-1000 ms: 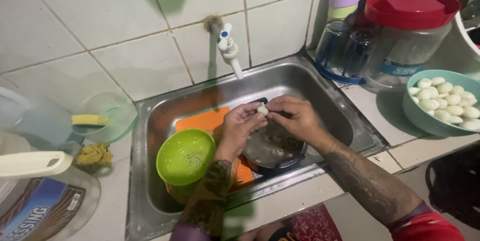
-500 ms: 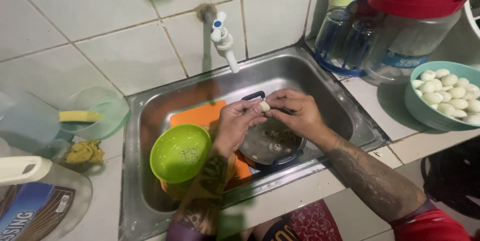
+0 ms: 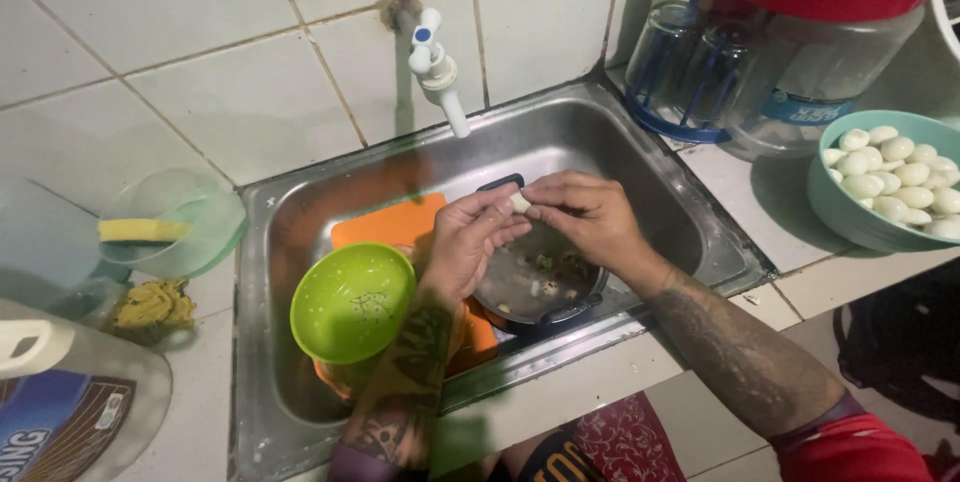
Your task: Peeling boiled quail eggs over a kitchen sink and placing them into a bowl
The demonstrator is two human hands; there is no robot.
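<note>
Over a steel sink (image 3: 300, 212), my left hand (image 3: 468, 242) and my right hand (image 3: 588, 217) meet with their fingertips on one small white egg (image 3: 520, 202). Both hands pinch it above a dark pot (image 3: 540, 282) that holds bits of shell in its bottom. A green bowl (image 3: 350, 302) with a few shell flecks sits left of the pot, on top of an orange board (image 3: 385, 222). A teal bowl (image 3: 850, 212) at the right holds several small peeled white eggs (image 3: 895, 177).
A white tap (image 3: 438, 67) sticks out of the tiled wall above the sink. Glasses in a blue rack (image 3: 680, 62) and a clear jar with a red lid (image 3: 830, 32) stand at the back right. A cup with a yellow sponge (image 3: 150, 232) and a large plastic jug (image 3: 70, 402) are at the left.
The hands stay together on the egg over the pot, fingers shifting slightly. The camera has drifted a little, so the scene sits lower and further left.
</note>
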